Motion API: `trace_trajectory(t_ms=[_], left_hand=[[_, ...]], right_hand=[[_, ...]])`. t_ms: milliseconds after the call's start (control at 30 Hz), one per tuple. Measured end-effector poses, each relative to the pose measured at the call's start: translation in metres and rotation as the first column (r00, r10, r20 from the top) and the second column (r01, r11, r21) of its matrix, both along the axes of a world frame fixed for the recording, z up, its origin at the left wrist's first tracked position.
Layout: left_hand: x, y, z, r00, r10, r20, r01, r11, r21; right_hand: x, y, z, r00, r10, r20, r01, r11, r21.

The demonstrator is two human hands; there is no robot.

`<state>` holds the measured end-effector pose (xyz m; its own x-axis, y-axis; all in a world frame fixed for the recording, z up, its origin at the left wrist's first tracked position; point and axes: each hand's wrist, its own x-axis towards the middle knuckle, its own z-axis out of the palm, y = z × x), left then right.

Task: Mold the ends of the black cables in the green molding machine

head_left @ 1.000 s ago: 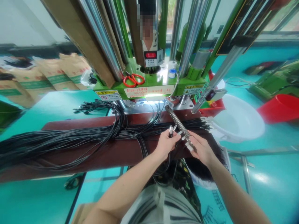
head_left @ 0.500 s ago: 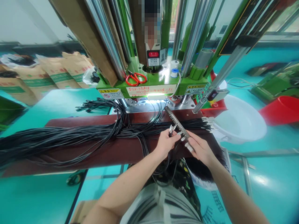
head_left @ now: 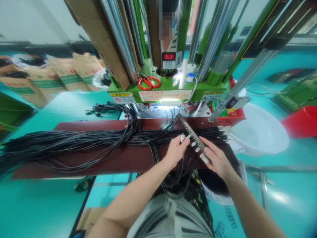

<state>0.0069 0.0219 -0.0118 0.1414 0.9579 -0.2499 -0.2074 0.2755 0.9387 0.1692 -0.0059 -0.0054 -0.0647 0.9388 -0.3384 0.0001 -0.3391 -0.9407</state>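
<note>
My right hand (head_left: pixel 216 157) grips the near end of a long metal mold bar (head_left: pixel 190 129), which slants away toward the machine. Several silvery connectors (head_left: pixel 197 149) sit along the bar's near side, with black cables hanging below them. Beside the bar's middle, my left hand (head_left: pixel 176 150) is closed in a pinch on a cable connector (head_left: pixel 182 137) with a bright metal end. Its fingertips are at the bar's edge; whether that connector is seated in the bar I cannot tell. Under the hands, a thick bundle of black cables (head_left: pixel 99 140) lies across a brown board (head_left: pixel 138 158).
Ahead stands a green press machine (head_left: pixel 170 87) with a lit work area. Red-handled scissors (head_left: pixel 149 82) and a small spool (head_left: pixel 190 77) lie on its ledge. To the right are a white basin (head_left: pixel 262 132) and a red bucket (head_left: pixel 300 120). Paper sacks (head_left: pixel 63 72) stand at the left.
The view has shifted slightly, moving the machine rightward in the picture. My left fingers have moved a little along the bar, and my right hand keeps hold of its near end.
</note>
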Motion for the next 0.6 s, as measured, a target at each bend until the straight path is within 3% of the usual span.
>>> trace_trajectory(t_ms=[200,367,533,600], left_hand=[[-0.001,0.0,-0.003,1.0,-0.008,-0.023,0.008,1.0,0.02],[-0.002,-0.001,-0.005,1.0,0.015,-0.002,-0.015,1.0,-0.003],[-0.008,-0.003,0.001,0.997,-0.06,0.05,0.06,0.998,-0.007],[-0.015,-0.002,0.005,0.996,-0.003,0.09,0.001,1.0,0.023]], right_hand=[[0.003,0.001,-0.002,0.999,0.021,0.042,-0.021,1.0,0.003],[0.004,0.0,-0.005,0.978,0.107,0.177,-0.132,0.982,0.132],[0.002,0.0,-0.002,0.993,0.074,0.094,-0.076,0.997,0.013],[0.001,0.0,0.002,0.999,0.022,0.043,-0.02,0.999,-0.04]])
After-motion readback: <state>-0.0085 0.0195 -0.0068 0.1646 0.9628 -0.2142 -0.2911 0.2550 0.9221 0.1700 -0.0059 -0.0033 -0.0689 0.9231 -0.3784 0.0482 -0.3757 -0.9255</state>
